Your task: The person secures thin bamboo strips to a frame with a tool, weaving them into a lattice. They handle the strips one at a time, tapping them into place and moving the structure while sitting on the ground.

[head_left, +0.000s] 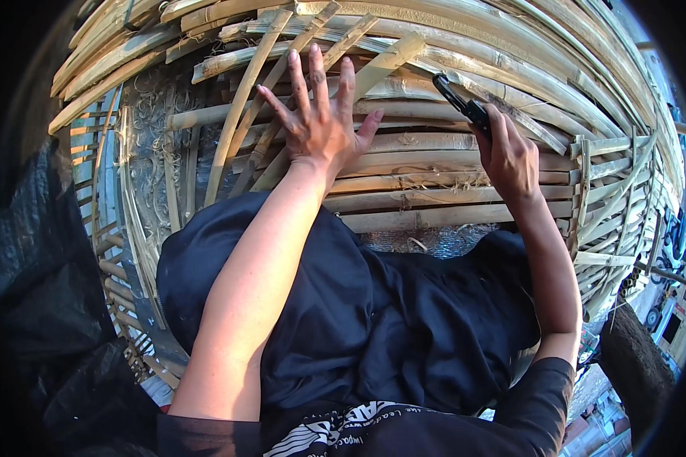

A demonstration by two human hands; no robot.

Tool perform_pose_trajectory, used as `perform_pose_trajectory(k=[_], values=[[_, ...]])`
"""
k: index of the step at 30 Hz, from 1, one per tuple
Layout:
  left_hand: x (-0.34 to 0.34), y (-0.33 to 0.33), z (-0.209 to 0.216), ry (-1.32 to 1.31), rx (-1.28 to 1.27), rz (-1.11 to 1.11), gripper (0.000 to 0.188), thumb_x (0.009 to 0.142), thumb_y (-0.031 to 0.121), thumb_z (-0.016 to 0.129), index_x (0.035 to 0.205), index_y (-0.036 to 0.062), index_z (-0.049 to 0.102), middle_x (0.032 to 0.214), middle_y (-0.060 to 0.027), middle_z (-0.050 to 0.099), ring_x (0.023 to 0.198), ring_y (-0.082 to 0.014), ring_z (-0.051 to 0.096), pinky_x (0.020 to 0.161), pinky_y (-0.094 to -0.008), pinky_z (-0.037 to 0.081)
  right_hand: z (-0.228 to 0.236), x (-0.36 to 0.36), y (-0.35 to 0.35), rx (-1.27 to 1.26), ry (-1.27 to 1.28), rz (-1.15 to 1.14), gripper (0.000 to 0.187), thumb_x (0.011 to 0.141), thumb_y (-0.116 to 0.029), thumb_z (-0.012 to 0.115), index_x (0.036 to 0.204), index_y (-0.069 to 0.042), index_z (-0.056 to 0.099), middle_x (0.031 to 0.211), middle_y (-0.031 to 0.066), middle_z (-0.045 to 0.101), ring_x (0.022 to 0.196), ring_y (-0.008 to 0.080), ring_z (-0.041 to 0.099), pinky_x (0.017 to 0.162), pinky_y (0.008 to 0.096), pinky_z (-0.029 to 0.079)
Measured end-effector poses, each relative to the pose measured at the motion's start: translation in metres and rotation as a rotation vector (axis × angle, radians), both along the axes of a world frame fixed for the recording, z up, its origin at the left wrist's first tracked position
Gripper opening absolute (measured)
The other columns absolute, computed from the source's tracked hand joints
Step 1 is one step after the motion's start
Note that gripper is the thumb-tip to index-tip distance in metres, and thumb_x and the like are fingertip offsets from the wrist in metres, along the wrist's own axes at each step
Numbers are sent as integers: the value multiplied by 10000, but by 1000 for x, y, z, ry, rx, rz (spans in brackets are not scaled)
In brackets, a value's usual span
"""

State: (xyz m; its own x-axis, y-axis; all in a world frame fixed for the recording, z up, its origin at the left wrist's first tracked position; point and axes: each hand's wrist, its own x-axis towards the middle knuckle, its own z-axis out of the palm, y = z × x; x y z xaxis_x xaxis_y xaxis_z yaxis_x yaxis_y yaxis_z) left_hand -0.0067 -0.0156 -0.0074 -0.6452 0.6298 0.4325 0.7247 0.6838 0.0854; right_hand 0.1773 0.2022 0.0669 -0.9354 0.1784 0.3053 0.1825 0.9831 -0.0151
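My left hand (318,122) lies with its fingers spread over several crossed bamboo strips (255,87), above a row of long split-bamboo slats (419,163). The strips slant upward beneath and beside its fingers. To the right, my right hand (508,152) is closed around a black hand tool (461,100). A long, narrow dark end of the tool points up and left over the slats. My fingers cover its lower part, so its exact kind is unclear.
More bamboo slats (511,38) stack across the far side. A woven bamboo lattice (610,183) stands at the right. Curly shavings (160,126) lie at the left, near dark plastic sheeting (38,251). A dark post (636,365) rises at lower right.
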Motion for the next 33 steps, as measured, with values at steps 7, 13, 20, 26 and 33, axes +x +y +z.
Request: perform_pose_trajectory(k=[7,13,20,26,33], values=[[2,1,0,-9,0,-1,864,884,661,572,1595,238,323,1691,-194,181,1571,-447,92,1092,-852,77,-9,15,12,36,138,210,448,871,-186,798,1242,-37,597,860,72,654,666,219,668,549,346,527],[1,1,-2,9,2,1,868,877,655,585,1590,232,328,1688,-199,184,1565,-454,113,1085,-856,84,-3,9,9,55,206,238,455,862,-185,796,1249,-36,608,870,74,661,672,222,670,549,339,524],[0,0,-3,29,19,-8,845,889,649,579,1578,213,357,1688,-201,178,1564,-460,114,1076,-860,102,-5,2,7,-9,170,66,457,875,-161,774,1270,-24,589,906,108,686,719,252,694,583,355,546],[3,-1,0,6,-26,1,863,891,659,576,1591,213,341,1695,-200,165,1571,-451,85,1082,-857,82,-1,15,8,32,299,308,405,907,-162,747,1245,-28,567,928,123,689,716,283,700,579,374,551],[2,2,0,23,-18,4,844,901,660,562,1581,207,352,1685,-211,183,1564,-462,113,1074,-862,114,-1,6,4,-7,210,183,429,873,-122,761,1240,-8,569,945,145,685,730,302,701,604,375,562]])
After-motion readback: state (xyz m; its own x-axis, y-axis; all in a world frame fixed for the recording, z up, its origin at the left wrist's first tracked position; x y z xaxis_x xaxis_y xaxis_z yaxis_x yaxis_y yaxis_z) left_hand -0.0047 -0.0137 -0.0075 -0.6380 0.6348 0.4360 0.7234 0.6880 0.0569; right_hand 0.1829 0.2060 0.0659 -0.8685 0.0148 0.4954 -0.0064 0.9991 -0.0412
